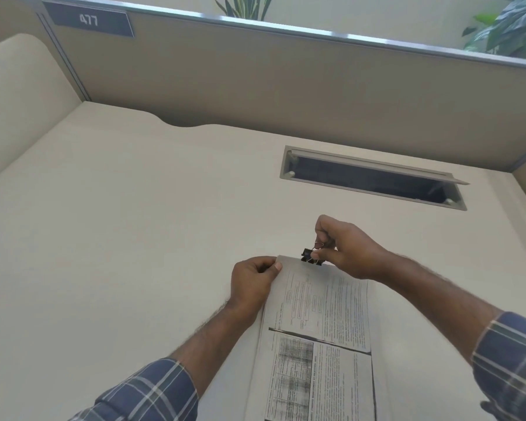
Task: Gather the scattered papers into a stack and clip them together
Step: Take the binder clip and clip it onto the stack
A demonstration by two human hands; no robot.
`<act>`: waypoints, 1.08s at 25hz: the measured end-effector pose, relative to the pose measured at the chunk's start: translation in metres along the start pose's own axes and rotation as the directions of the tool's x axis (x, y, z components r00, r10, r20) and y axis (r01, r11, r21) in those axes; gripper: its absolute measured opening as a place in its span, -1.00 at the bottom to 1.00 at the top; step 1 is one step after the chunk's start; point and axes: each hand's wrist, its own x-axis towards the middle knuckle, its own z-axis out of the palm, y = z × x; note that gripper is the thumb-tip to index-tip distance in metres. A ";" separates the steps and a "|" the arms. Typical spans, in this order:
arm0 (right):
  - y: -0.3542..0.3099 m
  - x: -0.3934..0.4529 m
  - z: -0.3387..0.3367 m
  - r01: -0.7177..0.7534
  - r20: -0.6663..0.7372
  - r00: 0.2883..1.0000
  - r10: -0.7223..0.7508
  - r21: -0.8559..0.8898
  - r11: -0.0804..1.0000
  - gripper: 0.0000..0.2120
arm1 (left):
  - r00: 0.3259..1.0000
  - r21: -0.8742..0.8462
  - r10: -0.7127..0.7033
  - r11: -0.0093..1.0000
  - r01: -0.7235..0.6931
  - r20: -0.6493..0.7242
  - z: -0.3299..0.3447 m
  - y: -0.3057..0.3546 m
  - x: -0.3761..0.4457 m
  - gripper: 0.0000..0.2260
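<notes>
Right hand pinches binder clip onto papers, cable slot beyond.

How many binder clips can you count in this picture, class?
1. The black binder clip sits on the far edge of the paper stack, pinched by the right hand. Others may be hidden under hands or papers.

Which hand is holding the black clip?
The right hand: it pinches the black clip at the papers' top edge. The left hand only holds the top-left corner.
</notes>
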 end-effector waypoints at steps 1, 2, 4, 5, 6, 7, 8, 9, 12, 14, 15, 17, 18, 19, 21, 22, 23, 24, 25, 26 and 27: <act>-0.001 0.002 0.000 0.003 0.008 1.000 -0.003 0.001 1.000 -0.66 | 1.000 -0.003 0.003 1.000 -0.003 0.004 0.000 0.000 0.000 -0.86; -0.001 0.003 0.000 0.005 0.024 1.000 -0.005 -0.003 1.000 -0.65 | 1.000 -0.008 0.004 1.000 -0.003 0.006 0.000 -0.001 -0.001 -0.87; -0.002 0.006 0.001 0.011 0.060 0.998 -0.009 -0.027 1.000 -0.66 | 1.000 -0.028 0.004 1.000 -0.004 0.015 0.000 -0.001 -0.001 -0.87; -0.002 0.007 0.002 0.015 0.075 0.997 -0.012 -0.035 0.999 -0.67 | 1.000 -0.038 0.005 0.999 -0.004 0.022 -0.001 -0.001 -0.002 -0.87; -0.003 0.008 0.003 0.018 0.090 0.996 -0.015 -0.034 0.999 -0.68 | 1.000 -0.044 0.004 0.999 -0.003 0.028 -0.001 -0.001 -0.001 -0.88; -0.003 0.010 0.003 0.020 0.104 0.994 -0.017 -0.027 0.999 -0.68 | 0.999 -0.048 0.002 0.999 -0.001 0.034 -0.001 -0.002 -0.001 -0.89; -0.003 0.011 0.003 0.021 0.120 0.993 -0.019 -0.017 1.000 -0.69 | 0.999 -0.050 0.003 0.999 -0.001 0.043 -0.002 -0.002 0.000 -0.91; -0.003 0.013 0.003 0.024 0.136 0.990 -0.023 -0.007 1.000 -0.68 | 0.999 -0.053 0.004 0.999 -0.001 0.053 -0.002 -0.002 0.000 -0.91; -0.003 0.019 0.003 0.052 0.165 0.985 -0.057 0.034 0.998 -0.64 | 0.997 -0.077 0.011 0.997 -0.005 0.077 -0.003 -0.001 0.000 -0.88; -0.002 0.023 0.004 0.063 0.174 0.982 -0.074 0.068 0.996 -0.62 | 0.997 -0.098 0.003 0.995 0.005 0.081 -0.003 -0.001 0.002 -0.88; -0.002 0.025 0.004 0.063 0.182 0.980 -0.077 0.080 0.995 -0.62 | 0.997 -0.102 -0.003 0.995 0.011 0.080 -0.004 -0.001 0.002 -0.88; -0.002 0.028 0.004 0.059 0.199 0.977 -0.079 0.107 0.993 -0.62 | 0.997 -0.098 -0.016 0.995 0.023 0.072 -0.004 -0.001 0.005 -0.90; -0.002 0.029 0.005 0.055 0.207 0.975 -0.080 0.123 0.991 -0.62 | 0.997 -0.092 -0.020 0.995 0.026 0.070 -0.003 -0.001 0.006 -0.91; -0.003 0.031 0.005 0.053 0.215 0.973 -0.081 0.134 0.990 -0.63 | 0.997 -0.087 -0.022 0.996 0.028 0.069 -0.003 -0.001 0.006 -0.91; -0.004 0.034 0.007 0.048 0.234 0.969 -0.083 0.150 0.988 -0.64 | 0.998 -0.078 -0.022 0.997 0.027 0.066 -0.002 -0.001 0.007 -0.92; -0.004 0.036 0.007 0.042 0.247 0.966 -0.082 0.165 0.985 -0.64 | 0.998 -0.072 -0.023 0.997 0.028 0.062 -0.002 -0.002 0.008 -0.92; -0.003 0.037 0.008 0.031 0.263 0.962 -0.079 0.185 0.982 -0.65 | 0.998 -0.068 -0.027 0.997 0.031 0.058 -0.002 -0.002 0.008 -0.91; -0.001 0.038 0.008 0.012 0.281 0.957 -0.071 0.208 0.978 -0.65 | 0.998 -0.065 -0.033 0.997 0.036 0.054 -0.002 -0.003 0.008 -0.90; 0.000 0.038 0.009 -0.013 0.300 0.952 -0.058 0.230 0.973 -0.65 | 0.998 -0.062 -0.036 0.997 0.040 0.054 -0.002 -0.003 0.009 -0.89; 0.002 0.038 0.009 -0.038 0.315 0.948 -0.044 0.250 0.968 -0.66 | 0.998 -0.060 -0.039 0.997 0.042 0.054 -0.001 -0.004 0.008 -0.89; 0.003 0.039 0.009 -0.059 0.321 0.947 -0.030 0.264 0.963 -0.67 | 0.998 -0.060 -0.043 0.997 0.046 0.056 0.000 -0.003 0.008 -0.89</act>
